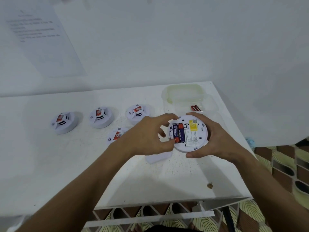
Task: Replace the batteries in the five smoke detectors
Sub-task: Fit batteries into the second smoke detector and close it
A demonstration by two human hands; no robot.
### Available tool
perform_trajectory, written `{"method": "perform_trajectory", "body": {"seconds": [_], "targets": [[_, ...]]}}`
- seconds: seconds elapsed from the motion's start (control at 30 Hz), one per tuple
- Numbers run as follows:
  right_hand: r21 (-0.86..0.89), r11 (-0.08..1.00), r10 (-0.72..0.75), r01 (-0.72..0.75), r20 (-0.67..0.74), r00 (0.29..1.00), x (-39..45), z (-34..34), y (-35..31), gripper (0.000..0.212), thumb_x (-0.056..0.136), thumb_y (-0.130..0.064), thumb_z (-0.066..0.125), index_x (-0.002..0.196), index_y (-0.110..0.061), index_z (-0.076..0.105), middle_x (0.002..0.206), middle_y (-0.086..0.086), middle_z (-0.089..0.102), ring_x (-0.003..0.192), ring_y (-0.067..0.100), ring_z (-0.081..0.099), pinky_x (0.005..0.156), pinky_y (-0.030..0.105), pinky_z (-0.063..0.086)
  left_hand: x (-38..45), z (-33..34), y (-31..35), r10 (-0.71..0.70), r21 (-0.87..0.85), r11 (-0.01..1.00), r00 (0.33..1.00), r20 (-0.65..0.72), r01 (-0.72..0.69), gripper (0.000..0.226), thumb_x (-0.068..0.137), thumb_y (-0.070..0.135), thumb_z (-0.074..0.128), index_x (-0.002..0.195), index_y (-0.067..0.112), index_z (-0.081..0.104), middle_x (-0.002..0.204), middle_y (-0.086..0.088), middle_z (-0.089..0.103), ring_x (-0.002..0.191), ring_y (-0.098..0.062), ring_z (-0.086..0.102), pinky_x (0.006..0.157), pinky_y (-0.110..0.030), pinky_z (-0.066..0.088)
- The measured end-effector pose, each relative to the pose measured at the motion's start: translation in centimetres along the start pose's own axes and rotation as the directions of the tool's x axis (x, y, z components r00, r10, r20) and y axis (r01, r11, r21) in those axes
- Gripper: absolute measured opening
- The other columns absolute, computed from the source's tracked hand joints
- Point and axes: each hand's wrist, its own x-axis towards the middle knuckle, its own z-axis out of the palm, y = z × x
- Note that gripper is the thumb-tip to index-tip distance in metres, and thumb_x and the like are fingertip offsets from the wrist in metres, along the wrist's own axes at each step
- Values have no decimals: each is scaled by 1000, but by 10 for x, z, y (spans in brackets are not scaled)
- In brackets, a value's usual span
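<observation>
My right hand point(217, 136) grips a white round smoke detector point(192, 139), turned back side up above the table. Its open bay shows two batteries point(178, 133), blue and red, side by side. My left hand point(147, 136) reaches in from the left, and its fingertips pinch at the near end of the batteries. Three more detectors point(64, 122) point(101, 117) point(138, 113) stand face up in a row at the back left. A fourth detector point(115, 136) lies partly hidden behind my left wrist.
A clear plastic container point(189, 97) with red batteries point(195, 108) in it sits at the back right of the white table point(66, 164). A small white cover piece point(158, 157) lies below my hands. The table's edges run close on the right and front. A printed sheet point(38, 36) hangs on the wall.
</observation>
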Motion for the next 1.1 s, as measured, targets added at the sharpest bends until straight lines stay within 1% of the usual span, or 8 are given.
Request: {"method": "perform_trajectory", "body": {"seconds": [0.1, 0.23, 0.37, 0.57, 0.77, 0.97, 1.03, 1.1], "targets": [[-9, 1000, -15, 15, -22, 1000, 2, 1, -4, 94, 51, -4, 96, 130, -28, 53, 120, -15, 64, 114, 9, 60, 83, 17, 54, 9, -5, 8, -20, 33, 999, 998, 55, 18, 74, 74, 30, 78, 137, 39, 41, 118, 8, 65, 87, -8, 68, 75, -32, 61], [-34, 999, -21, 20, -44, 999, 3, 2, -5, 92, 49, -4, 97, 127, -29, 56, 117, -16, 64, 112, 9, 60, 82, 15, 53, 17, -8, 11, -24, 89, 996, 997, 79, 17, 79, 67, 30, 81, 134, 39, 41, 108, 6, 69, 84, -7, 69, 75, -32, 61], [-34, 999, -13, 11, -52, 999, 5, 0, -6, 92, 49, -1, 96, 128, -25, 56, 114, -14, 66, 109, 8, 62, 80, 16, 53, 23, -11, 14, -29, 112, 993, 996, 82, 20, 70, 66, 32, 83, 125, 37, 46, 98, 7, 72, 82, -5, 68, 73, -34, 61], [-39, 999, -11, 10, -12, 1000, 7, -5, -9, 87, 51, -1, 96, 126, -24, 58, 113, -8, 67, 107, 13, 63, 81, 19, 55, 25, -10, 16, -24, 192, 981, 994, 104, 3, 62, 66, 33, 82, 114, 34, 43, 100, 5, 70, 82, -11, 68, 70, -31, 61], [-51, 998, -38, 37, -18, 999, 6, -5, -7, 89, 49, -5, 98, 126, -25, 58, 113, -11, 67, 107, 13, 64, 83, 18, 54, 29, -5, 17, -39, 258, 966, 992, 119, 7, 56, 64, 33, 82, 107, 32, 45, 99, 2, 70, 79, -15, 68, 69, -36, 61], [-44, 998, -45, 44, -22, 999, 6, -5, -3, 88, 50, -3, 97, 126, -22, 57, 113, -11, 67, 107, 14, 63, 83, 18, 53, 32, 0, 20, -61, 358, 934, 991, 119, 15, 70, 64, 38, 80, 122, 32, 41, 96, 4, 66, 77, -13, 65, 68, -38, 61], [-38, 998, -49, 48, -27, 998, 7, -6, -2, 88, 50, -3, 96, 126, -23, 57, 114, -11, 67, 107, 13, 63, 84, 18, 53, 31, 1, 22, -50, 383, 924, 992, 114, 3, 73, 68, 38, 78, 128, 31, 39, 99, 4, 66, 78, -13, 64, 69, -36, 61], [-31, 998, -50, 50, -23, 998, 7, -9, -2, 88, 50, -2, 96, 126, -23, 58, 113, -10, 67, 107, 12, 64, 84, 18, 54, 29, 2, 24, -23, 410, 912, 994, 108, -24, 71, 73, 38, 74, 132, 29, 37, 101, 4, 65, 75, -13, 63, 65, -30, 60]]}}
